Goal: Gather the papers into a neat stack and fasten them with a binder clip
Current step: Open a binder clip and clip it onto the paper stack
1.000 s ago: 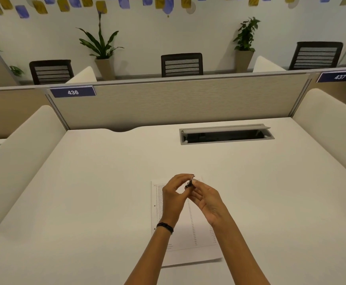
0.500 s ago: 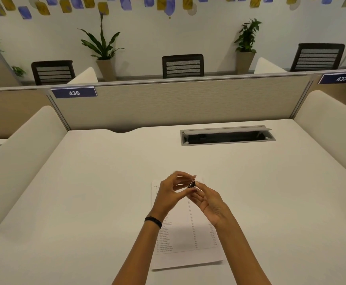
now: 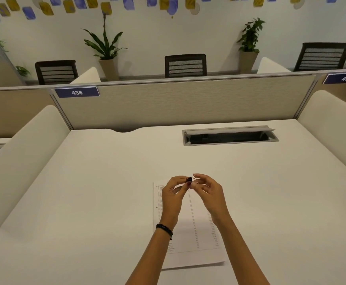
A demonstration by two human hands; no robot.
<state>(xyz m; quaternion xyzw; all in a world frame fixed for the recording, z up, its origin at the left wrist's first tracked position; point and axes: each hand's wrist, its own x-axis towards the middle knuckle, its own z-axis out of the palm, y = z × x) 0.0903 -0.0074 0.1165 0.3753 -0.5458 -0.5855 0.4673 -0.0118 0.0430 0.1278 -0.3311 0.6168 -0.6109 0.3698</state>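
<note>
A stack of printed papers (image 3: 194, 229) lies flat on the white desk (image 3: 85, 202), its edges lined up, partly hidden under my forearms. Above its far edge I hold a small black binder clip (image 3: 189, 179) in the air. My left hand (image 3: 173, 195) pinches the clip's black body between thumb and fingers. My right hand (image 3: 208, 192) grips the clip's wire handle with its fingertips. The clip does not touch the papers.
An open cable tray (image 3: 229, 136) is set into the desk at the back right. A beige partition (image 3: 178, 101) with a "436" label (image 3: 77, 92) closes the far side. Padded white dividers stand at the left (image 3: 24, 145) and right (image 3: 332, 120).
Both hands have shifted slightly and my right hand has turned, its fingertips now on the clip's wire handle. The papers have not moved.
</note>
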